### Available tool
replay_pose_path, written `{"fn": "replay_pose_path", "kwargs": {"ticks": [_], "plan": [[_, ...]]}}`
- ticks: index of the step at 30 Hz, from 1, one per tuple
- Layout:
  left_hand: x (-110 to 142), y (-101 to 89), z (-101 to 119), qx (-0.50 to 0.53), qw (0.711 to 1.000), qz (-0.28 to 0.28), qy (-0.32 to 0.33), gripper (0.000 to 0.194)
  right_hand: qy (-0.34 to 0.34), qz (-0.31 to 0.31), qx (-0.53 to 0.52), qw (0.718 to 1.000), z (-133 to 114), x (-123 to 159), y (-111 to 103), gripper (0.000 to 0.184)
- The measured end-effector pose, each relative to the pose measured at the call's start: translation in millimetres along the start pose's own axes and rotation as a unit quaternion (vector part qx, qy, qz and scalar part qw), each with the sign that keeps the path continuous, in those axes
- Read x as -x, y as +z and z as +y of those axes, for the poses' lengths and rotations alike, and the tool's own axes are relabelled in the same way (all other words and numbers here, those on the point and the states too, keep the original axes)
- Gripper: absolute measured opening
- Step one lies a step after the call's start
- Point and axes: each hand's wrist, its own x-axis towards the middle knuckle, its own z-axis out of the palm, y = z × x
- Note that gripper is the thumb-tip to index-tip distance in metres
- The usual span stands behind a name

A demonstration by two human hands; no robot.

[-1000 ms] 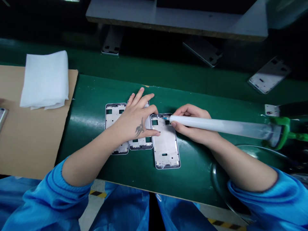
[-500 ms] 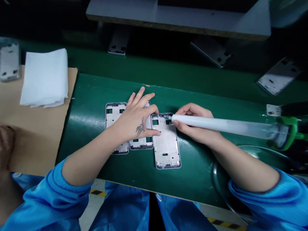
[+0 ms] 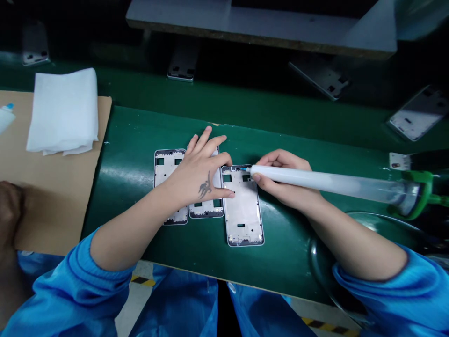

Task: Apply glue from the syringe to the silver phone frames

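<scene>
Phone mid-frames lie in a row of three on the green mat (image 3: 280, 150) in front of you, and the one on the right (image 3: 242, 210) sits under the tip of the large syringe (image 3: 326, 185), whose thin blue nozzle (image 3: 244, 169) is over that frame's top edge, beside a dark rectangular window. Your right hand (image 3: 284, 180) holds the syringe in a narrow pinch, thumb and fingers closed around the white barrel just behind the nozzle, while the barrel runs off to the right into a green clamp (image 3: 417, 194). Your left hand (image 3: 198, 171) is open, fingers spread and flat, lying across the middle frame (image 3: 206, 210) with two fingers reaching onto the right frame's left edge, so it pins rather than grips. You have the left frame (image 3: 168, 180) just beside them, untouched. As for progress, you cannot tell from here whether the nozzle touches the metal, and no bead or line of material can be made out on any of the three frames, so how much is done on each stays unclear. More frames (image 3: 184, 61) lie on the darker level beyond the mat. To your left, a folded white cloth (image 3: 63, 112) sits on a cardboard sheet (image 3: 52, 220), where another person's hand (image 3: 10, 206) rests at the edge of view.
</scene>
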Motion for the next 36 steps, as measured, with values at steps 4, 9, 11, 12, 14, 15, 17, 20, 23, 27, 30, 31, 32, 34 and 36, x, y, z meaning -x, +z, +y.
{"fn": "replay_pose_path", "kwargs": {"ticks": [4, 9, 11, 12, 14, 15, 17, 20, 23, 27, 30, 31, 32, 34, 36], "plan": [[0.1, 0.7, -0.4, -0.006, 1.0, 0.001, 0.002, 0.067, -0.001, 0.009, 0.002, 1.0, 1.5, -0.2, 0.5, 0.023], [-0.1, 2.0, -1.6, -0.015, 1.0, 0.003, 0.005, 0.069, 0.0, 0.007, 0.008, 1.0, 1.8, -0.5, 2.1, 0.022], [-0.3, 1.6, -1.3, -0.012, 1.0, 0.001, 0.005, 0.068, -0.003, 0.003, 0.009, 1.0, 1.0, -0.5, 3.1, 0.023], [-0.4, 1.4, -1.0, -0.011, 1.0, 0.0, 0.005, 0.068, -0.005, 0.001, 0.006, 1.0, 0.4, -0.6, 3.6, 0.024], [-0.6, 0.9, -0.4, -0.009, 1.0, -0.002, 0.003, 0.067, -0.007, -0.001, -0.001, 1.0, -0.9, -0.7, 4.5, 0.023], [-0.6, 0.8, -0.2, -0.006, 1.0, -0.001, 0.002, 0.067, -0.006, -0.001, -0.004, 1.0, -1.5, -0.8, 4.8, 0.023], [-0.5, 0.7, -0.4, 0.003, 1.0, 0.001, 0.002, 0.066, -0.002, -0.001, -0.003, 1.0, -2.3, -1.0, 4.7, 0.023], [-0.1, 0.6, -0.9, 0.016, 1.0, 0.003, 0.001, 0.065, 0.002, 0.0, 0.0, 1.0, -2.7, -1.0, 3.4, 0.024], [0.0, 0.0, -0.6, 0.014, 1.0, -0.001, -0.002, 0.065, 0.004, 0.006, 0.004, 1.0, -2.7, -0.7, 1.7, 0.023], [-0.3, -1.3, 0.8, -0.001, 1.0, -0.007, -0.006, 0.066, 0.002, 0.008, 0.006, 1.0, -2.2, -0.5, 0.4, 0.024], [-0.4, -1.3, 0.7, -0.005, 1.0, -0.006, -0.004, 0.066, 0.004, 0.0, 0.002, 1.0, -0.3, -0.3, -0.4, 0.025], [-0.4, -1.1, 0.4, -0.006, 1.0, -0.006, -0.003, 0.066, 0.004, -0.003, 0.001, 1.0, 0.4, -0.2, -0.8, 0.026], [-0.3, -0.7, 0.0, -0.009, 1.0, -0.005, -0.002, 0.067, 0.003, -0.004, 0.0, 1.0, 1.0, -0.1, -1.1, 0.026], [0.0, 0.0, -0.7, -0.013, 1.0, -0.003, 0.001, 0.067, 0.002, -0.005, -0.002, 1.0, 1.4, 0.0, -1.9, 0.026], [0.1, 0.6, -1.0, -0.014, 1.0, -0.002, 0.002, 0.068, 0.001, -0.006, -0.003, 1.0, 0.8, -0.4, -2.2, 0.026]]}}
